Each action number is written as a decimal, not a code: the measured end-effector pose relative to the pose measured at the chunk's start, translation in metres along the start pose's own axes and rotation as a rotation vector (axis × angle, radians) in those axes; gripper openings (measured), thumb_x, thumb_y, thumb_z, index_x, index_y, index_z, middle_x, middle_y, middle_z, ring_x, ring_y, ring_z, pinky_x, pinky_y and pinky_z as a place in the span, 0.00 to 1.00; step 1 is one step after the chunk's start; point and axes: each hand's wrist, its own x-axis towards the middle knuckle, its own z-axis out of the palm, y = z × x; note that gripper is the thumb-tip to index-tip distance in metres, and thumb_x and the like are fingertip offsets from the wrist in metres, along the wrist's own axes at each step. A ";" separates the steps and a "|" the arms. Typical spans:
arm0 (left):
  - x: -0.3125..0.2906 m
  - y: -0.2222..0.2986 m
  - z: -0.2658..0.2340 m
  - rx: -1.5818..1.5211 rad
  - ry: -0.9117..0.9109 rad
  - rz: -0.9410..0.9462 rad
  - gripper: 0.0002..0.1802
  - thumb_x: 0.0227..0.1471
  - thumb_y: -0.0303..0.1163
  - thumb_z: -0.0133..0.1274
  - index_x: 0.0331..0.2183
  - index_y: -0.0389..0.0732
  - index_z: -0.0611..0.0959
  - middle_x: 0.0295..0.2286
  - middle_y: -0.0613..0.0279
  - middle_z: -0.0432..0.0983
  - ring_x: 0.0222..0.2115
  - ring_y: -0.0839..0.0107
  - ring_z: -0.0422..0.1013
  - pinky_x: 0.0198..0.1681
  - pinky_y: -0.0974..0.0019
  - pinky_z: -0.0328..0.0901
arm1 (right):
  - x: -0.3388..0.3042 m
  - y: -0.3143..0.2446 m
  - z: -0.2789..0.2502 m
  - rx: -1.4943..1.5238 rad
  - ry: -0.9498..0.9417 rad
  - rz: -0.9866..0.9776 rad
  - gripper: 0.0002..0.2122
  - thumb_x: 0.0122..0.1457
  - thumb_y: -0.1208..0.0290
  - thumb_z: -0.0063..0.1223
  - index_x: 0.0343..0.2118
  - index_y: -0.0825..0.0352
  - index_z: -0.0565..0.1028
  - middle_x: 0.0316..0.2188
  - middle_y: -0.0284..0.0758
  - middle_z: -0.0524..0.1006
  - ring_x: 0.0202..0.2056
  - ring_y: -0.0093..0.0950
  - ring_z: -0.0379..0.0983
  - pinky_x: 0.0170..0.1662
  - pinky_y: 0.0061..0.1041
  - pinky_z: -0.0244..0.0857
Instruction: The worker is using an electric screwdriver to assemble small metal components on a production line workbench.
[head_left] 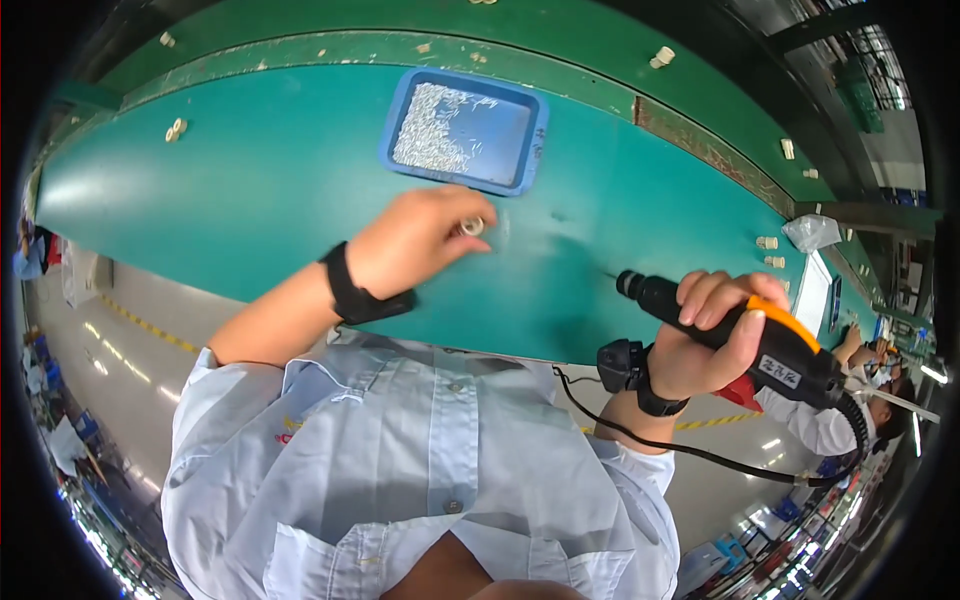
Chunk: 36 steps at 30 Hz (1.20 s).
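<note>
My left hand (430, 235) is closed around a small cream ring-shaped part (471, 227), held between thumb and fingers over the green tabletop. Only the part's round end shows; my fingers hide the rest. In my right hand (708, 335) is a black and orange electric screwdriver (745, 325), gripped around its body. Its thin bit points left toward the left hand, well apart from the cream part. Just beyond my left hand lies a blue tray (535, 150) with many small silvery pieces (430, 130), heaped mostly on its left side.
Two cream parts (176, 130) lie at the far left of the green table (270, 180). More cream parts (767, 243) sit at the right, near a clear plastic bag (811, 233). A raised green ledge (560, 72) runs behind the tray. Another person (830, 425) is at the right.
</note>
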 end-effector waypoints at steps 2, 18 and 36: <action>-0.013 -0.003 0.019 0.052 0.016 -0.005 0.12 0.39 0.26 0.60 0.31 0.39 0.77 0.28 0.60 0.72 0.24 0.65 0.68 0.28 0.69 0.65 | 0.011 0.002 0.014 0.081 -0.101 -0.027 0.11 0.58 0.62 0.38 0.36 0.66 0.66 0.14 0.28 0.60 0.15 0.19 0.55 0.22 0.21 0.51; 0.002 -0.003 -0.022 0.088 0.187 -0.032 0.17 0.36 0.29 0.61 0.34 0.40 0.78 0.30 0.60 0.69 0.25 0.65 0.68 0.30 0.67 0.65 | 0.041 0.092 0.095 0.122 -0.258 0.096 0.08 0.55 0.70 0.44 0.33 0.70 0.66 0.13 0.32 0.63 0.14 0.24 0.60 0.22 0.26 0.59; 0.021 0.002 -0.020 0.027 0.148 0.219 0.07 0.34 0.31 0.62 0.21 0.42 0.81 0.24 0.68 0.71 0.31 0.65 0.65 0.36 0.66 0.61 | 0.035 0.020 0.072 0.337 -0.635 -0.025 0.14 0.58 0.59 0.37 0.39 0.63 0.67 0.15 0.27 0.61 0.15 0.19 0.58 0.22 0.21 0.51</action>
